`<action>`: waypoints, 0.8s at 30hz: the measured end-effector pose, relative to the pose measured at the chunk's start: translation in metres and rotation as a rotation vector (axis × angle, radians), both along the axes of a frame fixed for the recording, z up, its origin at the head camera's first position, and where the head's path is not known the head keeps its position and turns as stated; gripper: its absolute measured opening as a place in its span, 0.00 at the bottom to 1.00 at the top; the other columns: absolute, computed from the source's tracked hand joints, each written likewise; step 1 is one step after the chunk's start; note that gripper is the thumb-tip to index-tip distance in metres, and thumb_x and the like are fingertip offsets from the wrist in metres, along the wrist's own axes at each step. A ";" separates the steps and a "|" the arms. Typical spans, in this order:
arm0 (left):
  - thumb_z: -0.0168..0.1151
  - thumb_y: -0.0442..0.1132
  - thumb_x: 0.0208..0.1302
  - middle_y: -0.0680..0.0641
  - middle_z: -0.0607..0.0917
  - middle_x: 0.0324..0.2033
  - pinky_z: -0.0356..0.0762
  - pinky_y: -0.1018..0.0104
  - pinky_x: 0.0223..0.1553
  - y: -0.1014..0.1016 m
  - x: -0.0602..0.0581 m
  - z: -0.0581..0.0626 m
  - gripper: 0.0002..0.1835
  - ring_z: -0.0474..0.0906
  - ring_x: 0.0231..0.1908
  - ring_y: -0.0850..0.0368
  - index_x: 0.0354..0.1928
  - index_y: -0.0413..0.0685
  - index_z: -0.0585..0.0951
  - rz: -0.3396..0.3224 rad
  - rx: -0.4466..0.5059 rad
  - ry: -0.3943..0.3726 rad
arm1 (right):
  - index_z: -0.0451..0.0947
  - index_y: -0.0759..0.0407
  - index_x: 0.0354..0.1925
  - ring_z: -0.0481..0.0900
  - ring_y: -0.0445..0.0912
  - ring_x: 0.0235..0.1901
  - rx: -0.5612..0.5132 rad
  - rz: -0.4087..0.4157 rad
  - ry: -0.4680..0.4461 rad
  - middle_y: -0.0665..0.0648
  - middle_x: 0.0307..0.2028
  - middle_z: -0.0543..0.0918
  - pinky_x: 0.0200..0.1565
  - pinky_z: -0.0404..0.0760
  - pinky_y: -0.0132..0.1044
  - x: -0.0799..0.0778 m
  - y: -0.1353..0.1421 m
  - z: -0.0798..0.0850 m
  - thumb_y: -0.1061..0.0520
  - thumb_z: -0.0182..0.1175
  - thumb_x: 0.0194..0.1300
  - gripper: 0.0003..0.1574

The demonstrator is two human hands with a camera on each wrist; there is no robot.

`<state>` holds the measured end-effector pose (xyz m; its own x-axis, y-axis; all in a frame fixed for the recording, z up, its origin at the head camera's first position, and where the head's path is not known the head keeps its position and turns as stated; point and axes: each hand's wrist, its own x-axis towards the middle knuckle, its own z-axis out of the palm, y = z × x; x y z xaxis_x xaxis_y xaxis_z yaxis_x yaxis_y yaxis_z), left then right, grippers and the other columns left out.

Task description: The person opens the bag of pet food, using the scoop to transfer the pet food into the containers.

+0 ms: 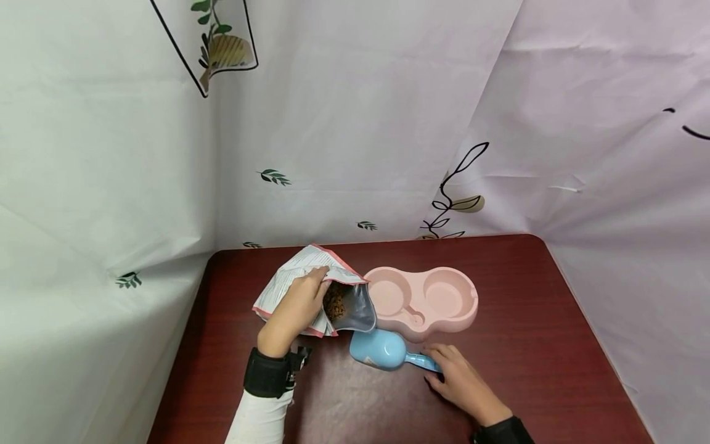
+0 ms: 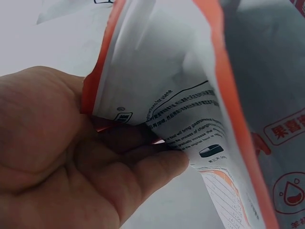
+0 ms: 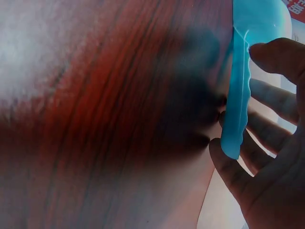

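A white bag with red edging (image 1: pixel 275 290) lies on its side on the table, its silvery mouth spread toward the right. Brown kibble (image 1: pixel 334 301) shows inside it. My left hand (image 1: pixel 299 302) grips the upper side of the bag near the mouth; up close in the left wrist view, the fingers pass behind the printed flap (image 2: pixel 190 114). Just below the bag's mouth lies a light blue scoop (image 1: pixel 383 349). My right hand (image 1: pixel 457 376) holds its handle (image 3: pixel 237 100), thumb on one side and fingers around the other; some fingertips are partly hidden behind the handle.
A pink double-bowl feeder (image 1: pixel 418 320) stands right of the bag, touching or close to its mouth. Everything rests on a dark red wooden table (image 1: pixel 527 345). White patterned cloth (image 1: pixel 355 123) hangs behind and at the sides.
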<state>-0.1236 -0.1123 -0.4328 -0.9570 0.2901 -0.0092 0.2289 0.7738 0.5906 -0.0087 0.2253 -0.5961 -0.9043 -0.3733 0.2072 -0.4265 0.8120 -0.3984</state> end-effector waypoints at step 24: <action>0.54 0.37 0.80 0.31 0.77 0.66 0.72 0.40 0.67 -0.001 -0.001 -0.003 0.23 0.72 0.69 0.35 0.70 0.34 0.74 -0.001 -0.010 0.012 | 0.82 0.55 0.44 0.70 0.36 0.38 -0.083 0.074 -0.044 0.44 0.38 0.73 0.36 0.76 0.33 0.006 -0.003 0.002 0.69 0.78 0.51 0.24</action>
